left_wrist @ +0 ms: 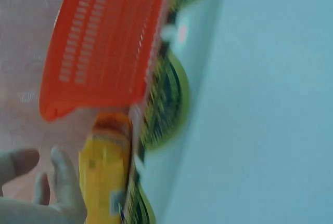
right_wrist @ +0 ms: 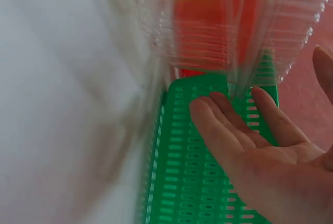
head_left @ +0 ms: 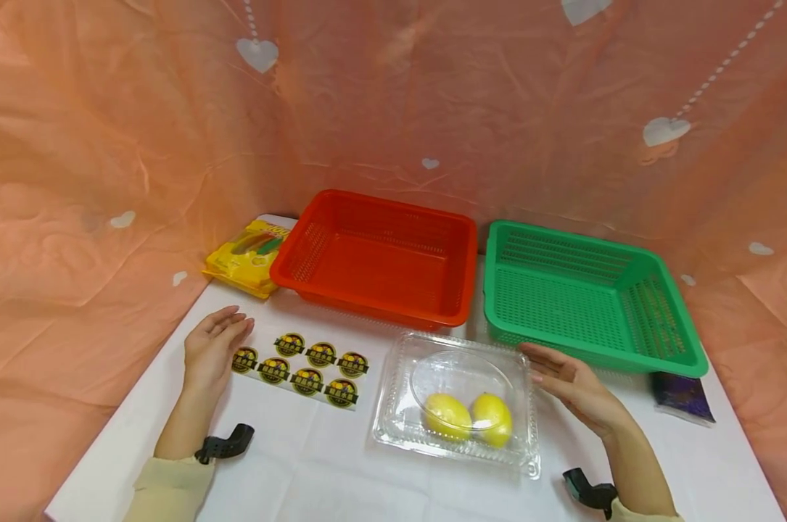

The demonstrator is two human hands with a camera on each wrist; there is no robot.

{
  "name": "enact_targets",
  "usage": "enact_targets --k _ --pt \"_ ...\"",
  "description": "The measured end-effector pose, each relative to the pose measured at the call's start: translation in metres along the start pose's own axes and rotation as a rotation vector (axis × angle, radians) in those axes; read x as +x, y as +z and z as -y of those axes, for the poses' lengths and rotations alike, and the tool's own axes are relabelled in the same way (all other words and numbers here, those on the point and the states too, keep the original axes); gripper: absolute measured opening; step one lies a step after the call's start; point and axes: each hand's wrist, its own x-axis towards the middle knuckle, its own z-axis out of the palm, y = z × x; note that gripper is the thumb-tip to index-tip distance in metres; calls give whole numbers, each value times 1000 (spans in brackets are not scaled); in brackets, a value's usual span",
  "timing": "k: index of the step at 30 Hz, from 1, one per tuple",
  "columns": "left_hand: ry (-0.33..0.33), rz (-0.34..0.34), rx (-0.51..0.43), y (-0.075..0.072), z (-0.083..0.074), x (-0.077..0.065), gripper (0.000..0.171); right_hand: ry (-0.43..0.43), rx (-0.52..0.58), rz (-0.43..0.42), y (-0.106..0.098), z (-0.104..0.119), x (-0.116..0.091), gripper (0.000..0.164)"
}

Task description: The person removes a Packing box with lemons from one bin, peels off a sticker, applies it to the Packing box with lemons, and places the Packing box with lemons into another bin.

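A clear plastic clamshell box, its lid down, sits on the white table with two yellow lemons inside. At the box's right side is my right hand, fingers loosely extended and fingertips right at its edge. The right wrist view shows that hand with nothing in its grasp, just beside the clear box wall. My left hand hovers by the left end of a sheet of round black-and-yellow stickers. Its fingers are relaxed and hold nothing.
Behind the stickers and box stands a red basket, with a green basket to its right. A yellow packet lies at the back left. Partly under the green basket's right end is a dark purple packet. Orange cloth hangs around the table.
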Motion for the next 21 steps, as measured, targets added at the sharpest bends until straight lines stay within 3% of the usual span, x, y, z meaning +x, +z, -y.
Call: enact_targets --k 5,13,17,21 --pt "19 157 78 -25 0 -4 26 -80 35 17 -5 4 -2 48" --pt "27 279 283 -52 -6 -2 27 -179 100 50 -7 13 -4 49" --pt "64 271 487 -57 -11 -3 30 -202 115 63 -4 18 -1 50" --pt "84 202 766 -55 -13 -6 50 -226 134 85 0 22 2 50"
